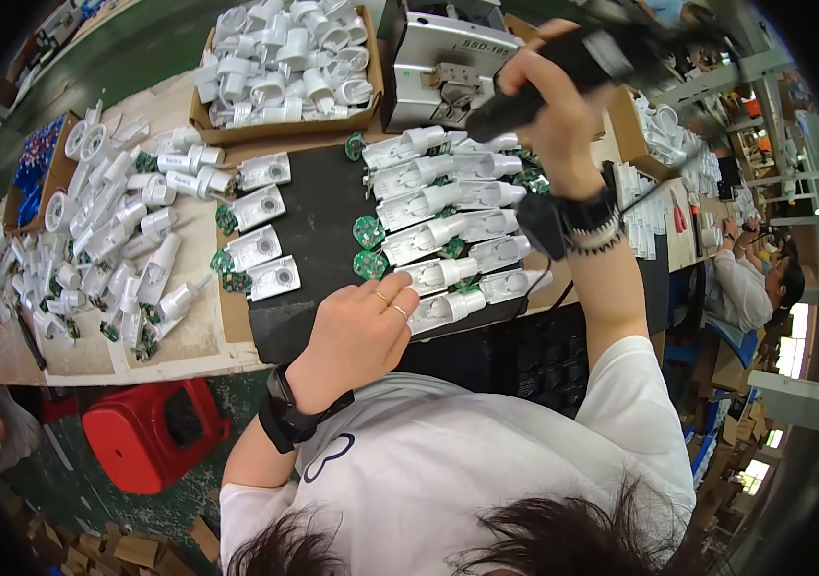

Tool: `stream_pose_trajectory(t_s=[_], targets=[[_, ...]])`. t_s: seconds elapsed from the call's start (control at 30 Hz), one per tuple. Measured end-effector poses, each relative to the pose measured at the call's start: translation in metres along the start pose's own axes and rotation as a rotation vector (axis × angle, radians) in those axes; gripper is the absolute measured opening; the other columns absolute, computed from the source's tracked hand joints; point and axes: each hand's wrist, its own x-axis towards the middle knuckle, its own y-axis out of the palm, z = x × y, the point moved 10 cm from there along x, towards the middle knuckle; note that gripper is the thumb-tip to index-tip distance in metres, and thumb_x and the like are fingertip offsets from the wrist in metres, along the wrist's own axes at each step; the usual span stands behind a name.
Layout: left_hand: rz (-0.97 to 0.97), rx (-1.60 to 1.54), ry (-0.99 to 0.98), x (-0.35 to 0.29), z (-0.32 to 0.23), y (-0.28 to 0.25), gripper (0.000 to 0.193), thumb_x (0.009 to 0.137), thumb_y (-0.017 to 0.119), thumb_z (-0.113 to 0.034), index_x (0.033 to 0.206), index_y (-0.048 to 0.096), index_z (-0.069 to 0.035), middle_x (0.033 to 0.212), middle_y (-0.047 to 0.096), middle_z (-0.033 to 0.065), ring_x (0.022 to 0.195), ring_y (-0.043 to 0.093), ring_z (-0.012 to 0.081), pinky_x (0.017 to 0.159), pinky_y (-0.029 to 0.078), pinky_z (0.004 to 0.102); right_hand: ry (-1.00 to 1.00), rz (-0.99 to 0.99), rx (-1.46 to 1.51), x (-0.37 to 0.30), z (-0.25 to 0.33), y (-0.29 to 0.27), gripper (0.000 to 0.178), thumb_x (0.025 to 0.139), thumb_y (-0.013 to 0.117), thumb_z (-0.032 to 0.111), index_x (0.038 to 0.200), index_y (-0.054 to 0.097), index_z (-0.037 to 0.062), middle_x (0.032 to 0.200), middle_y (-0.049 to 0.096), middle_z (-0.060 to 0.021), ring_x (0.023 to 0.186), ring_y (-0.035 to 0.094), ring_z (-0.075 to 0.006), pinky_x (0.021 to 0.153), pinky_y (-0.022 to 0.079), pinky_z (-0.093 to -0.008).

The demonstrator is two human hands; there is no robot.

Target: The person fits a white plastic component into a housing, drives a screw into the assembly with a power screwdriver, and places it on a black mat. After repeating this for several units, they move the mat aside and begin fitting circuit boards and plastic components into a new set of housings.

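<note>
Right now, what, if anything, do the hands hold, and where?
The right hand grips a black handheld tool around its body. The left hand is at one end of a white plastic housing; any grip is hidden.

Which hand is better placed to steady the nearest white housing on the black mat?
Probably the left hand: it is close beside that white housing, while the right hand is raised away, gripping a black handheld device.

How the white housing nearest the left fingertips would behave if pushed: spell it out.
The white housing looks like moulded plastic, so probably stiff and light for its size. Its rounded end suggests it might roll, though the neighbouring housings lie close and could stop it.
</note>
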Motion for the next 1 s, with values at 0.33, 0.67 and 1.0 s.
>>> stream_pose_trajectory(t_s=[0.33,0.67,1.0], targets=[[0.269,0.021,-0.049,-0.007,-0.013,0.039,0.028,0.071,0.060,-0.010,0.098,0.056,-0.003,0.125,0.055,0.0162,0.066,0.061,0.0186,0.059,0.049,0.0313,0.037,0.410,0.249,-0.094,0.071,0.036,0.034,0.084,0.061,0.009,0.111,0.040,0.0109,0.071,0.053,-0.0067,0.060,0.049,-0.0174,0.061,0.044,-0.0324],[0.268,0.017,-0.127,-0.010,-0.015,0.050,0.035,0.071,0.057,-0.007,0.105,0.054,-0.002,0.124,0.053,0.0173,0.057,0.061,0.0211,0.052,0.048,0.0321,0.152,0.533,0.171,-0.123,0.057,0.058,0.033,0.085,0.063,0.007,0.107,0.038,0.0128,0.075,0.056,-0.0083,0.066,0.054,-0.0194,0.065,0.047,-0.0350],[0.247,-0.045,-0.145,-0.006,-0.012,0.042,0.034,0.069,0.057,-0.006,0.103,0.053,-0.002,0.105,0.056,0.0110,0.057,0.061,0.0221,0.049,0.047,0.0355,0.153,0.561,0.176,-0.125,0.049,0.063,0.033,0.084,0.061,0.004,0.106,0.038,0.0124,0.076,0.055,-0.0087,0.066,0.054,-0.0194,0.065,0.047,-0.0356]])
